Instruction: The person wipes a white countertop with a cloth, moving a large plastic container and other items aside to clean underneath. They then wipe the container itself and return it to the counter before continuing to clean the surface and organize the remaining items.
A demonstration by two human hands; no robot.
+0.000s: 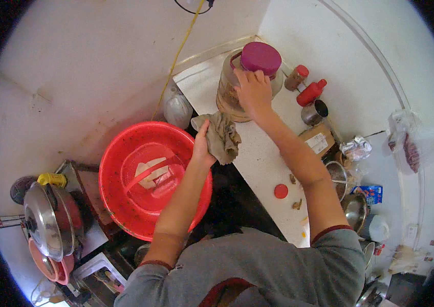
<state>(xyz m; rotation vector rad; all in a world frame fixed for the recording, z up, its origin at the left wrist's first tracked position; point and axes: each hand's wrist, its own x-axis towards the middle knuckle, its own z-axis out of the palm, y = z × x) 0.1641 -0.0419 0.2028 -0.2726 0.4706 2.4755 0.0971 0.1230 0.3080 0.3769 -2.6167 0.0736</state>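
Observation:
My left hand holds a crumpled grey-brown cloth beside the counter's edge, to the right of a red plastic basin. My right hand is on a large clear plastic jar, its fingers bent over the shoulder just below the purple screw lid. The lid sits on the jar's mouth, and a dark red handle shows beside the neck. Brownish marks or contents show through the jar's wall; which of the two I cannot tell. The jar stands upright on the white counter, in the corner.
Along the right wall stand a red-capped spice jar, a red squeeze bottle, a metal cup and a cardboard box. A red cap lies on the counter. A lidded steel pot is at left.

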